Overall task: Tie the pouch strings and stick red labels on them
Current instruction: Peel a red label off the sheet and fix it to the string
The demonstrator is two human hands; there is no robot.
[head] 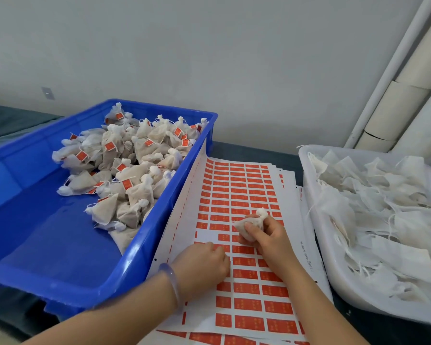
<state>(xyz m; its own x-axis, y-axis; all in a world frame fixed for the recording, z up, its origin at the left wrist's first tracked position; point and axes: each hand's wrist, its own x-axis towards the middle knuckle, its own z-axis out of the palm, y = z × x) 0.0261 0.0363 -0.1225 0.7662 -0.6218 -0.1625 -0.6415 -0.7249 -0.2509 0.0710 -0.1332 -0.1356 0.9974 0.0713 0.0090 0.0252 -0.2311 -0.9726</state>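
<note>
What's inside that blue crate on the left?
The blue crate holds a heap of tied white pouches, many bearing red labels, piled toward its far right side. Its near floor shows bare blue. Anything beneath the heap is covered.

Left hand (pixel 204 260) palm-down, fingers curled; right hand (pixel 268 236) grips a pouch (pixel 249 223).

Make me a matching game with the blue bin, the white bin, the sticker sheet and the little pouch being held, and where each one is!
1 blue bin
2 white bin
3 sticker sheet
4 held pouch

A in the right hand
B on the right, full of unlabelled pouches
C on the left, with red-labelled pouches
D in the middle, between the bins

Pairs: 1-C, 2-B, 3-D, 4-A
</note>
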